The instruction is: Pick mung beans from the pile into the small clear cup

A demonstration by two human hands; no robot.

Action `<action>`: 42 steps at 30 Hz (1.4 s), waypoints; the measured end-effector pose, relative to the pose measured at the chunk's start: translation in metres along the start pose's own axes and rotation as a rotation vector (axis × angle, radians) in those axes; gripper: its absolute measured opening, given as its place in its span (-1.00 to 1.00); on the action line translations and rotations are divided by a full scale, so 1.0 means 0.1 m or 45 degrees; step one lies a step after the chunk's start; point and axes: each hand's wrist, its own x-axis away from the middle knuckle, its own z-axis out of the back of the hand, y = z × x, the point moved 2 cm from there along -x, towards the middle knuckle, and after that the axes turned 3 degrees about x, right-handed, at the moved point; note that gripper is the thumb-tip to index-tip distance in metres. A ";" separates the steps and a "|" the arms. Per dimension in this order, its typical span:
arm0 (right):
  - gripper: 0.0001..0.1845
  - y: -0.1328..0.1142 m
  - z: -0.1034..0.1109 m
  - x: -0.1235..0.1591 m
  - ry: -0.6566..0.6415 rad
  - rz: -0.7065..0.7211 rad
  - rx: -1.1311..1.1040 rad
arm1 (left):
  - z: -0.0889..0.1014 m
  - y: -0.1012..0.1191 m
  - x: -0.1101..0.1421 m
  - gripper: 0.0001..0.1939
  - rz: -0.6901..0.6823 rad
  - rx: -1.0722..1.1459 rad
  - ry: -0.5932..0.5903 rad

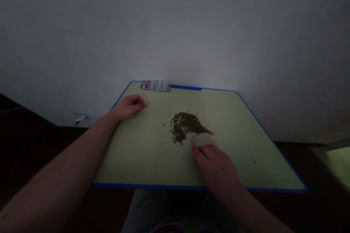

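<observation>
A pile of small green beans lies near the middle of a pale green table with a blue rim. A small patch of white grains sits at the pile's near right edge. My right hand rests palm down just in front of that patch, fingertips touching or nearly touching it, fingers bent and close together. My left hand rests on the table's far left part, fingers curled loosely under, holding nothing that I can see.
A small blurred object lies at the table's far edge against a white wall. A speck lies on the right part of the table. Another pale surface shows at the far right. The floor around is dark.
</observation>
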 end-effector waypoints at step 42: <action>-0.59 -0.14 0.07 -0.06 -0.019 0.084 -0.087 | 0.01 -0.05 -0.02 -0.73 -0.009 0.014 -0.010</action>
